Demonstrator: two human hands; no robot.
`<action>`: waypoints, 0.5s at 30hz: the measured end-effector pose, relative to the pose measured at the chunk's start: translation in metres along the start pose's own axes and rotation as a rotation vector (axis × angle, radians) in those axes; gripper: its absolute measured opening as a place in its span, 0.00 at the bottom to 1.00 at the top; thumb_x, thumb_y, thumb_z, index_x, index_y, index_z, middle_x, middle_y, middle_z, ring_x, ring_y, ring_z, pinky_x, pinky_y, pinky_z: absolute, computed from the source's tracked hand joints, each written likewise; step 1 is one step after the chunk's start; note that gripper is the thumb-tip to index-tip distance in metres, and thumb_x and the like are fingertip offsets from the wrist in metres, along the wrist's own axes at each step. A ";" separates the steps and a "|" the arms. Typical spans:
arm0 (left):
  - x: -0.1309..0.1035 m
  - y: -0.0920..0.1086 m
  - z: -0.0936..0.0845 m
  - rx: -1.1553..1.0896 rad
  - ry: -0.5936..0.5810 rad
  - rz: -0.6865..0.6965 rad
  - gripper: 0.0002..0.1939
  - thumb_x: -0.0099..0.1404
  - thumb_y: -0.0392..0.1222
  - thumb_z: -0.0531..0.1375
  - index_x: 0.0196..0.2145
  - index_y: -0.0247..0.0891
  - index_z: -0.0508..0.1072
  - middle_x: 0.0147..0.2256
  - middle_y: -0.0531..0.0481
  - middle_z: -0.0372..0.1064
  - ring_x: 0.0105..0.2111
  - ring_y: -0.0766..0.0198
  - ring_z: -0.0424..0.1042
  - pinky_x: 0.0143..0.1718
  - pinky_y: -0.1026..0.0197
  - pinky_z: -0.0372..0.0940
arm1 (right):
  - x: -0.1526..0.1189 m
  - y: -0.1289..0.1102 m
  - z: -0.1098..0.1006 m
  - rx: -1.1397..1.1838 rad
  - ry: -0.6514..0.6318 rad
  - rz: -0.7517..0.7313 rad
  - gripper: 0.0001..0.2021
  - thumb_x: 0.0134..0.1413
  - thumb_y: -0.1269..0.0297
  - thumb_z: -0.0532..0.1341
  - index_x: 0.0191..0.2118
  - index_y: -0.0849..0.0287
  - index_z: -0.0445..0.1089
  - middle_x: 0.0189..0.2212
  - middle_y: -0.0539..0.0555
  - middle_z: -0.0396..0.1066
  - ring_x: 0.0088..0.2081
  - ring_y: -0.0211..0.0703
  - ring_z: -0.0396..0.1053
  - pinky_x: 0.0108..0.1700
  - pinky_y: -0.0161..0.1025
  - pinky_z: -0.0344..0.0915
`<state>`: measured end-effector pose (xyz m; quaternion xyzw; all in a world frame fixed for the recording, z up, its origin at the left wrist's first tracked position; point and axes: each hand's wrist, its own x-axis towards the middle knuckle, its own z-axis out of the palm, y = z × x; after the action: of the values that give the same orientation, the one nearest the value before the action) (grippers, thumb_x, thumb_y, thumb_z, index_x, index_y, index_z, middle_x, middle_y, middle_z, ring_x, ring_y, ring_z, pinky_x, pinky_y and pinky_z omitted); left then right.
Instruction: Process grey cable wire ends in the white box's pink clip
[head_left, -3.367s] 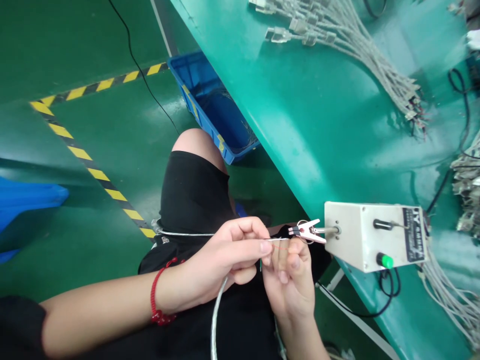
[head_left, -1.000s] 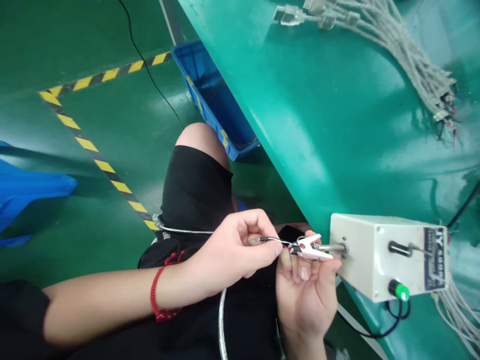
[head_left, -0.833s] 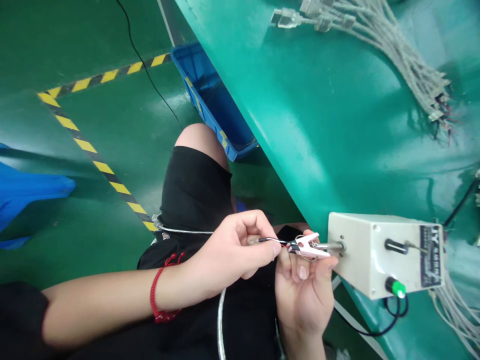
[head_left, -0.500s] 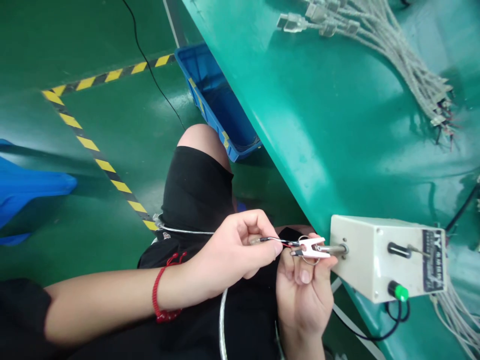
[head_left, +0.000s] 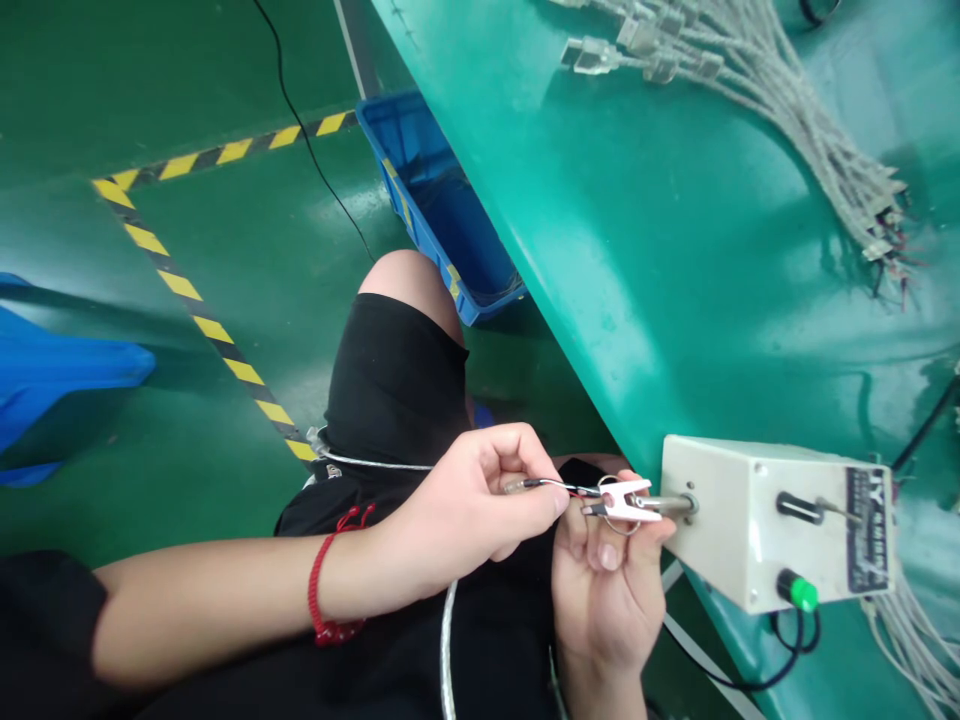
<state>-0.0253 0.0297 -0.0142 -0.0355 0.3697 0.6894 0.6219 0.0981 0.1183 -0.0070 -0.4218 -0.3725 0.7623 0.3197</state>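
Observation:
My left hand (head_left: 487,495), with a red cord bracelet on its wrist, pinches the end of a clear-jacketed cable (head_left: 448,640) between thumb and fingers. Thin black, white and red wires run from that pinch to a white clip (head_left: 626,499) on the metal rod of a beige machine (head_left: 709,520). Just below the clip is my right hand (head_left: 607,570), palm up, its curled fingers around a thin ring at the clip. Its thumb and fingertips are partly hidden by the clip.
A bundle of clear cables (head_left: 780,100) lies on the green table (head_left: 585,200). A green knob (head_left: 804,594) sits on the machine's side. A blue bin (head_left: 420,220) stands beside the table edge, and a blue object (head_left: 67,370) is at far left.
The view has shifted very slightly. Both hands stay at the clip, with hardly any visible movement.

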 end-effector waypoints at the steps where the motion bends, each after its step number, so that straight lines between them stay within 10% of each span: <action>1: 0.000 0.000 0.000 -0.001 0.000 0.000 0.10 0.68 0.39 0.67 0.33 0.36 0.69 0.23 0.57 0.65 0.15 0.79 0.50 0.15 0.73 0.48 | 0.000 0.000 0.000 0.005 -0.001 0.000 0.15 0.70 0.51 0.60 0.47 0.56 0.77 0.18 0.42 0.46 0.22 0.35 0.42 0.25 0.32 0.54; 10: 0.000 -0.001 0.001 -0.024 0.008 -0.009 0.10 0.68 0.37 0.66 0.32 0.36 0.69 0.23 0.57 0.65 0.15 0.79 0.50 0.14 0.74 0.46 | -0.001 -0.001 -0.019 -0.088 -0.076 0.038 0.22 0.68 0.43 0.58 0.50 0.55 0.77 0.19 0.45 0.59 0.22 0.35 0.54 0.27 0.35 0.61; 15: -0.002 0.003 0.005 -0.061 -0.019 -0.033 0.13 0.66 0.41 0.69 0.31 0.35 0.69 0.23 0.57 0.65 0.14 0.80 0.51 0.13 0.75 0.47 | -0.023 -0.009 -0.043 -0.821 -0.060 -0.298 0.13 0.65 0.55 0.64 0.42 0.58 0.81 0.27 0.55 0.75 0.26 0.41 0.69 0.29 0.40 0.65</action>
<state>-0.0257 0.0307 -0.0079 -0.0537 0.3420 0.6902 0.6354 0.1480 0.1172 -0.0058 -0.4333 -0.7104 0.5086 0.2211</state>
